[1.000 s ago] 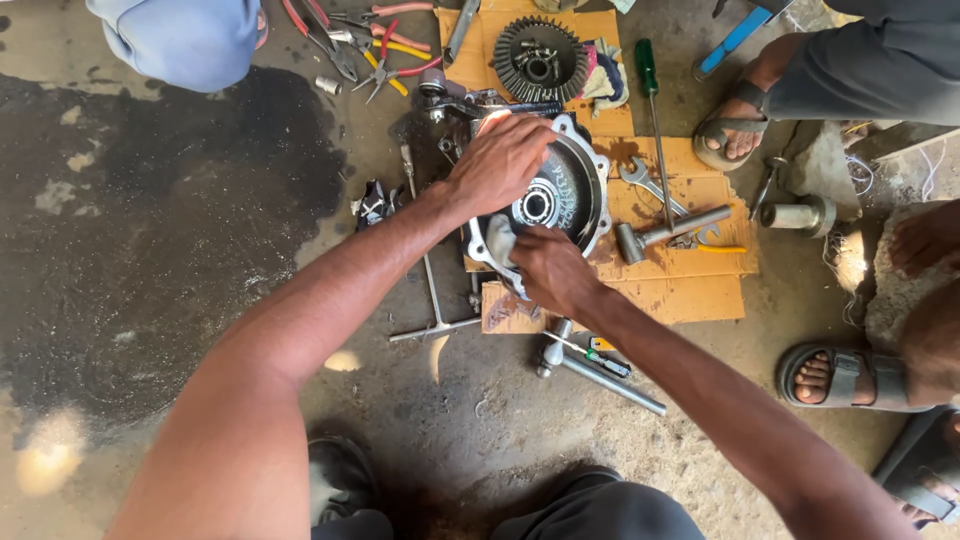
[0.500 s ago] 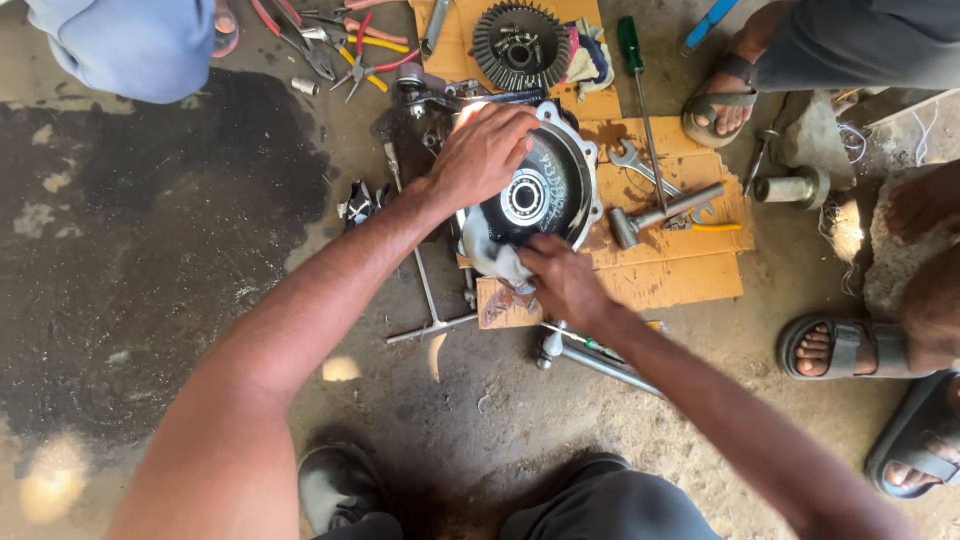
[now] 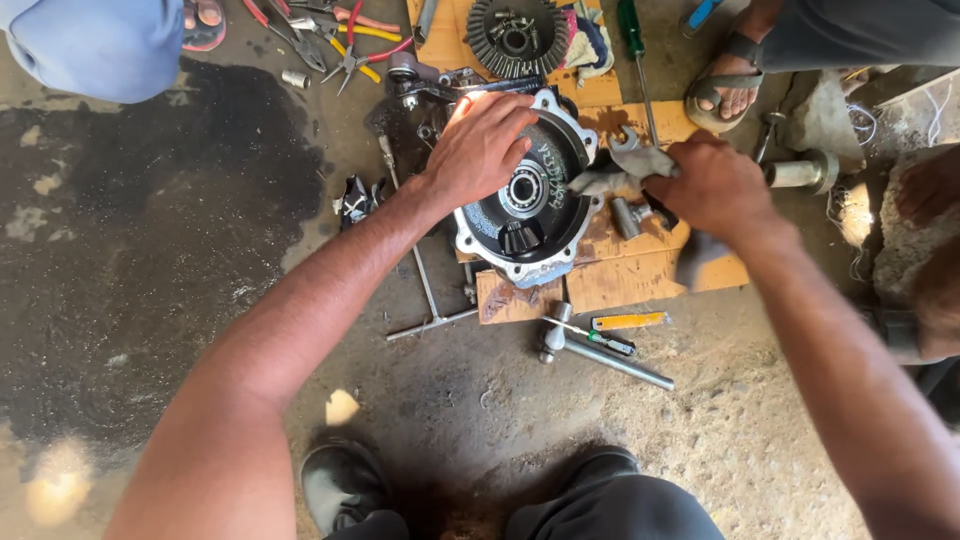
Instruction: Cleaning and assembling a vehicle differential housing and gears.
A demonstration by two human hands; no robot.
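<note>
Fingers of the left hand (image 3: pixel 480 150) are spreading over the upper left rim of a dark, round differential housing (image 3: pixel 530 195) and pressing down on it, while the right hand (image 3: pixel 715 190) is closing its fingers around a grey rag (image 3: pixel 625 172) — the cloth's free end is reaching toward the housing's right flange. The housing is lying open side up on an orange wooden board (image 3: pixel 640 280), its silver bolt flange ringing a central bearing (image 3: pixel 525 188) and a small bevel gear (image 3: pixel 520 238) just below it.

Outward from the hands, a toothed ring gear (image 3: pixel 515 38) is resting on a second board above the housing, with a green-handled screwdriver (image 3: pixel 632 35) just beside it. Red- and yellow-handled pliers (image 3: pixel 345 40) are lying on the stained concrete floor (image 3: pixel 150 250) to the upper left. Below the board, a steel hammer (image 3: pixel 600 355) and a small orange-handled tool (image 3: pixel 625 322) — possibly a utility knife, though the view is too small to be sure — are lying close together. Another person's sandalled foot (image 3: pixel 725 85) is resting at the upper right, near a short metal cylinder (image 3: pixel 800 172).
</note>
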